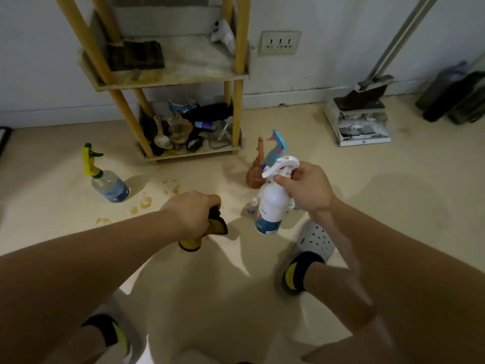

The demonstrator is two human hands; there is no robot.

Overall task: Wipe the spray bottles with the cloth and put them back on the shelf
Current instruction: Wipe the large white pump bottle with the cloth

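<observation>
Head view shows a white spray bottle point(271, 203) held up in the air, above the floor point(393, 193) and in front of the shelf point(173, 80). The right hand point(307, 189) holds it by the neck, with its fingers curled around the part just under the white trigger top. The bottle tips a little, with its bottom toward the left. The left hand point(190, 212) is near it, not touching it, with its fingers wrapped tight around a yellow cloth point(217, 225) with a dark edge. Just behind the white bottle, a blue spray bottle point(278, 148) and a brown bottle point(256, 172) stand on the floor side by side. A clear bottle with a yellow sprayer point(109, 185) stands well apart on the left. Yellow stains point(145, 202) mark the floor between it and the left hand. A grey shoe point(315, 240) is below the right hand.
</observation>
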